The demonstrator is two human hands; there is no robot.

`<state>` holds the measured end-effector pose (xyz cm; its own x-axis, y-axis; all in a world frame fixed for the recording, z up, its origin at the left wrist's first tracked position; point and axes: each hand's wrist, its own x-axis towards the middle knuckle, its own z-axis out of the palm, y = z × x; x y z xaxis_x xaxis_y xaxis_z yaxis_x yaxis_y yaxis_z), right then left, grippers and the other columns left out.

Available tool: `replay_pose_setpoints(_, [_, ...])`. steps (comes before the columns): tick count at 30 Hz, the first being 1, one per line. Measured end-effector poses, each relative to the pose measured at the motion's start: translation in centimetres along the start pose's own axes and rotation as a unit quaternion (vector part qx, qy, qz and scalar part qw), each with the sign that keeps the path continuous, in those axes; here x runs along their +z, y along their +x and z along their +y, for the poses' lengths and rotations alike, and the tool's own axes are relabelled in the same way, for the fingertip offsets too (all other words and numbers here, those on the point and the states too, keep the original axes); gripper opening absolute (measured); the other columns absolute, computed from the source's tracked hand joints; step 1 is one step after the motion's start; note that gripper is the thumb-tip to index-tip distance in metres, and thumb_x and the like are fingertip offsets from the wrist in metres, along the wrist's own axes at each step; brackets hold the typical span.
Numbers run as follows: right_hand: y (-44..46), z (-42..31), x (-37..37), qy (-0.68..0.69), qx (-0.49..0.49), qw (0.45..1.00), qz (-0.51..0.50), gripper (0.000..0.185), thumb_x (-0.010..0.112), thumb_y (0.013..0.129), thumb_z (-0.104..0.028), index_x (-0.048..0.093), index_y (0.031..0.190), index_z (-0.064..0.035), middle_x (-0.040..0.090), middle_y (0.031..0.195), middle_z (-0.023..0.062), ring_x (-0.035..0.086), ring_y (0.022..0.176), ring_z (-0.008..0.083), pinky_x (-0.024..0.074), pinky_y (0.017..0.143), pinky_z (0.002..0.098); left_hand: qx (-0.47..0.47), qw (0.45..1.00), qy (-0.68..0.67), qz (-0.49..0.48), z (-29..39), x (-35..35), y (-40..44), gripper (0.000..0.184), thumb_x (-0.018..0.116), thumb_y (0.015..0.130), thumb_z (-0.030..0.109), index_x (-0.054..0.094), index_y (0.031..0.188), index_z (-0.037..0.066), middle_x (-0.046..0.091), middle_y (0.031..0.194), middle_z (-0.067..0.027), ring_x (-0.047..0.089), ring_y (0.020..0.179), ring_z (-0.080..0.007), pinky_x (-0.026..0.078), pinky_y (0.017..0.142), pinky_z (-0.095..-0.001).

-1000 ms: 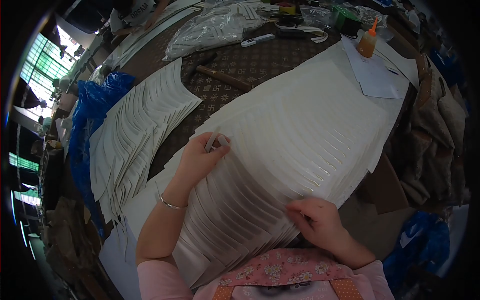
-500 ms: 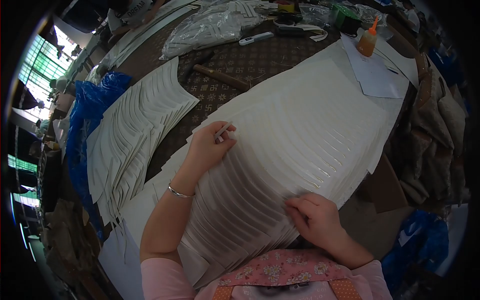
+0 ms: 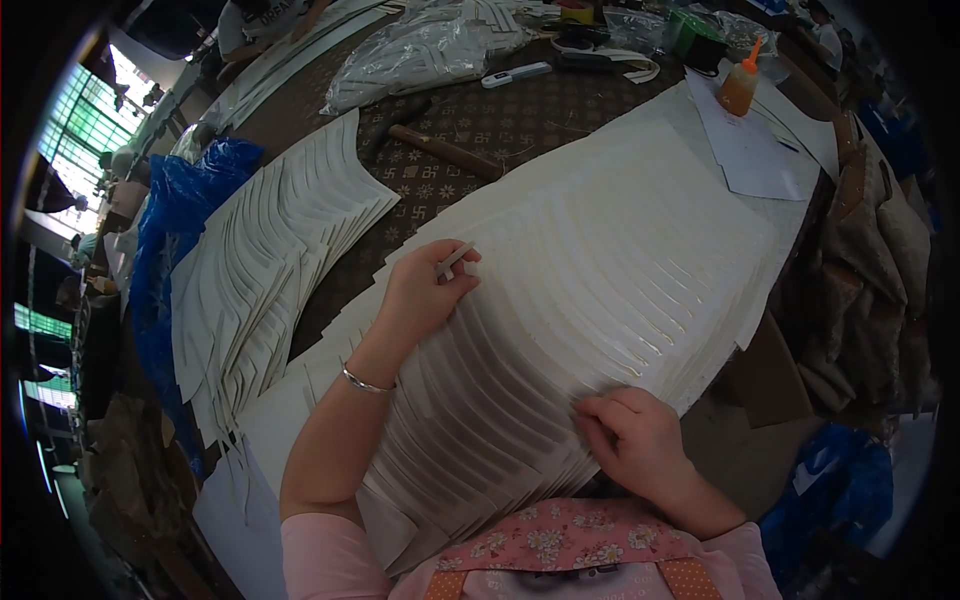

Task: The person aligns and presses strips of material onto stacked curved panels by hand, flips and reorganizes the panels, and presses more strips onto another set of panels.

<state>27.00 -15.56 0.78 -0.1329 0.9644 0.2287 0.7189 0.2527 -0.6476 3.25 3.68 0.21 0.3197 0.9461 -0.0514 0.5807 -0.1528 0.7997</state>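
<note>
My left hand [image 3: 425, 290] is closed on a thin white strip [image 3: 455, 260], whose short end sticks out between thumb and fingers. Lower right, my right hand [image 3: 635, 435] pinches what looks like the other end of a strip; the fingertips partly hide it. Both hands rest over a stack of large white sheets [image 3: 640, 180]. Rows of curved, overlapping strips [image 3: 480, 400] cover the sheet's near part. Beyond them, wet-looking curved glue lines [image 3: 650, 320] run across the bare white surface.
A pile of loose curved strips [image 3: 270, 240] lies to the left beside blue plastic [image 3: 180, 230]. Farther back are a hammer [image 3: 440, 150], a bag of strips [image 3: 420, 55], a cutter knife [image 3: 516, 75] and an orange-tipped glue bottle [image 3: 738, 88]. Another person [image 3: 265, 25] is at upper left.
Both hands stay nearly in place over the strips. My left hand has shifted slightly to the right, still gripping the strip; the view has tilted a little.
</note>
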Motion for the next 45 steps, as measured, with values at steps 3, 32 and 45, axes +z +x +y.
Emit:
replay_pose_setpoints(3, [0.1,-0.1,-0.1,-0.004,0.001,1.0,0.0,0.014,0.074,0.08,-0.012,0.071,0.093,-0.0109,0.065,0.08,0.0062,0.065,0.074,0.0257,0.0538,0.062,0.0366,-0.003,1.0,0.005,-0.004,-0.3,0.2,0.1,0.023,0.077,0.079,0.007,0.069,0.101,0.007,0.058,0.078,0.0016,0.052,0.07,-0.0094,0.048,0.068,-0.0263])
replay_pose_setpoints(32, [0.5,-0.1,0.2,-0.013,-0.004,1.0,-0.002,0.013,0.073,0.08,-0.013,0.07,0.092,-0.0108,0.063,0.078,0.0063,0.065,0.074,0.0267,0.0528,0.062,0.0386,-0.009,0.998,0.049,0.047,-0.1,1.2,0.1,0.023,0.075,0.082,0.007,0.068,0.104,0.006,0.06,0.08,0.0005,0.054,0.073,-0.0088,0.047,0.07,-0.0257])
replay_pose_setpoints(45, [0.4,-0.2,0.1,-0.034,-0.012,0.999,-0.006,0.011,0.073,0.081,-0.013,0.07,0.091,-0.0099,0.062,0.078,0.0063,0.064,0.073,0.0268,0.0523,0.06,0.0391,0.07,0.978,0.145,0.134,-1.1,2.1,0.2,0.023,0.076,0.08,0.01,0.066,0.1,0.003,0.064,0.086,-0.0066,0.06,0.071,-0.0177,0.05,0.067,-0.0306])
